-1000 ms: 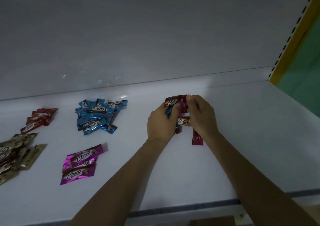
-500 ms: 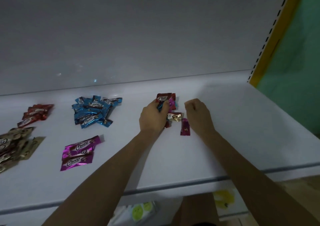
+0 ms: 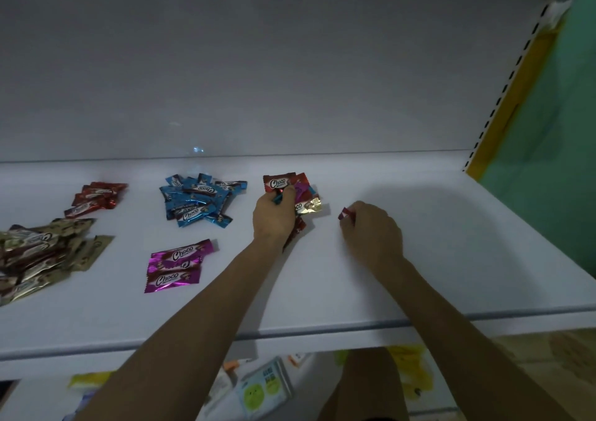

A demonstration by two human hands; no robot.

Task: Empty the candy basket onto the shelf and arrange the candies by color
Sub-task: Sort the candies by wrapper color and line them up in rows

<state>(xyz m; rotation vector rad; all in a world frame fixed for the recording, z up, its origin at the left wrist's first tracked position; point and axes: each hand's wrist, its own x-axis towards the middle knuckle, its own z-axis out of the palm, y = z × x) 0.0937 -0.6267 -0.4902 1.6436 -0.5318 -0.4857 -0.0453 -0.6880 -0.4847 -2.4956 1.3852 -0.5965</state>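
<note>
On the white shelf (image 3: 435, 259) my left hand (image 3: 274, 219) grips a mixed bunch of candies (image 3: 300, 191): red, pink, blue and gold wrappers fan out above and below my fingers. To its right my right hand (image 3: 371, 230) is curled around a small red candy (image 3: 345, 213) whose end sticks out. Sorted piles lie to the left: red candies (image 3: 95, 198), blue candies (image 3: 198, 203), pink candies (image 3: 175, 266) and gold candies (image 3: 42, 256). The basket is out of view.
The shelf's back wall rises behind the piles. A yellow perforated upright (image 3: 503, 98) and a green wall close the right side. Below the front edge (image 3: 322, 330) a lower shelf holds packaged goods (image 3: 261, 388).
My hands have parted: the right hand moved right, away from the bunch, and the dark red candy that lay below it is gone from the shelf. The left hand keeps the mixed bunch.
</note>
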